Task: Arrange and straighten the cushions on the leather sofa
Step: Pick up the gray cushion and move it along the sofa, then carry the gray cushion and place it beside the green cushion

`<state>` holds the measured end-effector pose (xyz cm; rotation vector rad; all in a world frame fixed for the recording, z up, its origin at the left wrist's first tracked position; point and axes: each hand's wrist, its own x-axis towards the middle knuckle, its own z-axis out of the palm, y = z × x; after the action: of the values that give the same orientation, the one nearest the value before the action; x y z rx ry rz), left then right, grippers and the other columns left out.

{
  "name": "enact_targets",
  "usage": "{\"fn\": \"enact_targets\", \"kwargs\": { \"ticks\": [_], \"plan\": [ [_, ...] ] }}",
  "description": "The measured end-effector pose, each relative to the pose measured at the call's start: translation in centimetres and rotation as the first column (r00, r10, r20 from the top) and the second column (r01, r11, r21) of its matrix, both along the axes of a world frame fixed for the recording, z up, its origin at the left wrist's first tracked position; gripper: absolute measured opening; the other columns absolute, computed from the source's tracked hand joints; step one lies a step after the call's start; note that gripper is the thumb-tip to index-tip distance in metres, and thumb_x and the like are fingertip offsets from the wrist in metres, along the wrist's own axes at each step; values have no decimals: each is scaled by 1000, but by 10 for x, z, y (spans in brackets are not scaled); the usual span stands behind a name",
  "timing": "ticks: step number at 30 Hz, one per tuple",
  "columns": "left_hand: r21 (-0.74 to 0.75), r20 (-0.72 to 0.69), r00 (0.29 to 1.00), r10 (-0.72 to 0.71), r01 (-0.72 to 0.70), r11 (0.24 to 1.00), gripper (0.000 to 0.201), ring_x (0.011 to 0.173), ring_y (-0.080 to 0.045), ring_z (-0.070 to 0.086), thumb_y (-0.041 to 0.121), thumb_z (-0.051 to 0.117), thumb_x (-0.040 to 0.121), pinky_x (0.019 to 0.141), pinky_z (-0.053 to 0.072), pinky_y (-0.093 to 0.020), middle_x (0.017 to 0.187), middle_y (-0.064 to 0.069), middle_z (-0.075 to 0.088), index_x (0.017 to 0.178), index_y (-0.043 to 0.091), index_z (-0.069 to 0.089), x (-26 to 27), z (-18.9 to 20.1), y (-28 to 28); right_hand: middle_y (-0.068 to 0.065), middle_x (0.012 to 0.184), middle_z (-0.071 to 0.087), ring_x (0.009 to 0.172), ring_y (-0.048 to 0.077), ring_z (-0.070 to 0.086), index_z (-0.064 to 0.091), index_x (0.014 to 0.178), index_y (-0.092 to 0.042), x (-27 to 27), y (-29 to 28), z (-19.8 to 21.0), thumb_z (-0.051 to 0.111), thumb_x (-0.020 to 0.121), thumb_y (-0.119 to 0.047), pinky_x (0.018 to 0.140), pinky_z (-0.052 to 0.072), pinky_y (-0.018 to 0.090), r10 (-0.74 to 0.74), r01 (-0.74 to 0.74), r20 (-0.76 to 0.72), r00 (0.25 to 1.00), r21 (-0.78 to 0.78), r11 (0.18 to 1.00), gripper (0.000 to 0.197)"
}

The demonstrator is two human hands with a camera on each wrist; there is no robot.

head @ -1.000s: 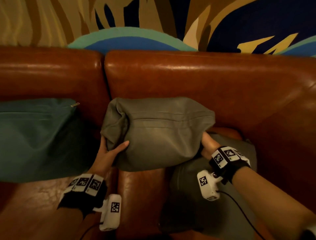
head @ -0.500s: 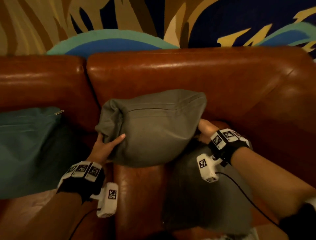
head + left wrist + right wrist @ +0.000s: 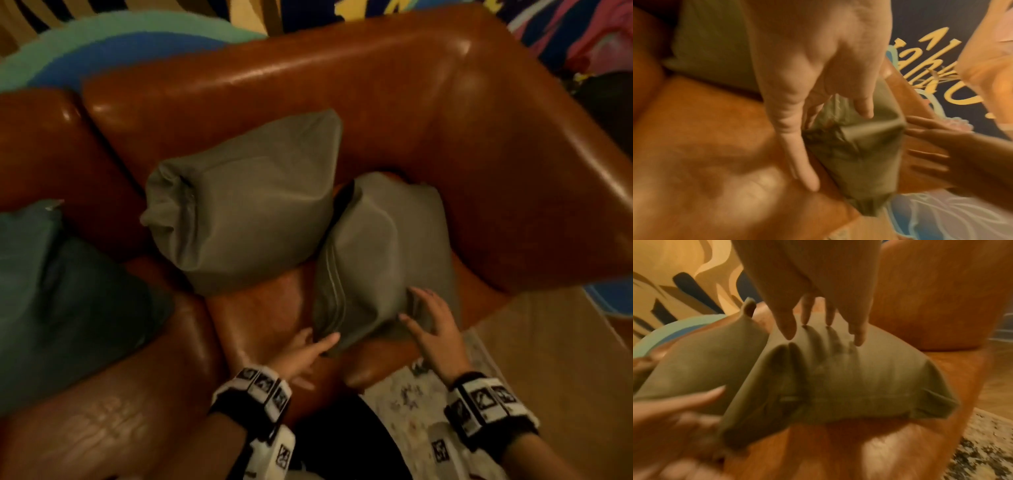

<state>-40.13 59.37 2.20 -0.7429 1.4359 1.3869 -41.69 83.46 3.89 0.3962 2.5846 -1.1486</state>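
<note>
Presently catalogued, all placed relative to the brown leather sofa [image 3: 394, 102]: one grey-green cushion [image 3: 246, 209], propped upright against the sofa's backrest near the seam between its two back sections; a second grey-green cushion [image 3: 383, 253], lying tilted on the seat in the sofa's right corner, its upper end against the backrest beside the armrest, its lower end reaching toward the seat's front edge, touching the first cushion along one side; one dark teal cushion [image 3: 58, 291], resting on the sofa's left seat section, well apart from the two grey-green items. Left hand [image 3: 301, 353] was at the lower corner of the second cushion, near the seat's front edge, fingers extended and only slightly bent, thumb on top of the fabric and the other fingers alongside; a firm hold could not be told. Right hand [image 3: 433, 329] was spread over the same cushion's lower right side, fingers [image 3: 858, 335] straight and splayed, tips at the fabric, gripping nothing. A patterned rug [image 3: 411, 411] lay on the floor before the sofa's front edge; a painted mural [image 3: 113, 44] stood behind its backrest.
</note>
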Motion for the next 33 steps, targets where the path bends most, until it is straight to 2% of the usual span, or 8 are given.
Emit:
{"fn": "enact_targets", "kwargs": {
  "ticks": [5, 7, 12, 14, 17, 22, 28, 33],
  "plan": [
    [6, -214, 969, 128, -129, 992, 5, 47, -7, 55, 11, 67, 88, 38, 45, -16, 67, 1, 63, 88, 8, 62, 2, -11, 27, -2, 165, -7, 151, 18, 6, 16, 146, -51, 59, -30, -17, 78, 82, -26, 120, 17, 34, 266, -266, 5, 964, 7, 964, 93],
    [-47, -388, 918, 81, -107, 993, 16, 44, -2, 54, 11, 74, 81, 41, 41, -14, 51, 11, 62, 72, 17, 62, -10, -4, 32, 3, 163, -21, 151, 31, -6, 0, 146, -56, 60, -40, -24, 84, 72, -34, 122, 10, 45, 277, -277, 11, 961, 120, 953, 114],
    [18, -701, 711, -57, 97, 995, 56, 101, -13, 68, 53, 71, 58, 93, 52, -33, 104, -2, 74, 102, 19, 72, -33, 46, 87, 22, 158, 22, 147, 36, 17, 31, 147, -29, 19, -28, -12, 74, 72, -35, 121, 14, 50, -210, 209, -404, 890, -47, 977, 86],
    [-32, -785, 586, -202, 288, 957, 63, 120, -14, 57, 46, 70, 72, 106, 42, -31, 124, -2, 66, 127, 18, 62, -35, 65, 109, 19, 139, 49, 130, 33, 47, 43, 133, -22, -5, 2, 1, 72, 75, -23, 110, 39, 43, -446, 399, -435, 782, -200, 895, 66],
    [-124, -882, 407, -236, 283, 951, 38, 121, -19, 52, 26, 67, 87, 104, 40, -27, 128, -4, 59, 123, 16, 64, -50, 72, 124, 8, 119, 62, 115, 25, 61, 50, 130, -14, -23, 61, 6, 81, 78, -25, 93, 47, 24, -724, 640, -281, 630, -340, 689, 62],
    [-214, -744, 613, -267, 160, 964, 24, 97, -16, 60, 18, 61, 92, 72, 39, -10, 103, -8, 65, 114, 8, 65, -120, 46, 117, 7, 145, 49, 129, 20, 49, 31, 149, -21, -17, 149, -6, 74, 85, -28, 103, 37, 28, -814, 735, -111, 570, -374, 566, 77],
    [-287, -655, 700, -284, 117, 951, 60, 128, -24, 49, 41, 61, 90, 102, 37, -28, 136, -9, 52, 140, 15, 42, -230, 23, 174, -2, 148, 46, 133, 21, 49, 22, 141, -51, -34, 208, -27, 85, 61, -59, 111, 38, 55, -776, 693, 15, 630, -462, 554, 102],
    [-268, -607, 766, -210, 51, 962, 55, 122, -31, 54, 46, 59, 90, 98, 41, -34, 132, -13, 58, 133, 12, 53, -278, -1, 231, -5, 146, 49, 133, 16, 49, 31, 149, -31, -57, 232, -28, 77, 62, -69, 113, 38, 50, -734, 638, -5, 679, -491, 593, 105]
  ]
}}
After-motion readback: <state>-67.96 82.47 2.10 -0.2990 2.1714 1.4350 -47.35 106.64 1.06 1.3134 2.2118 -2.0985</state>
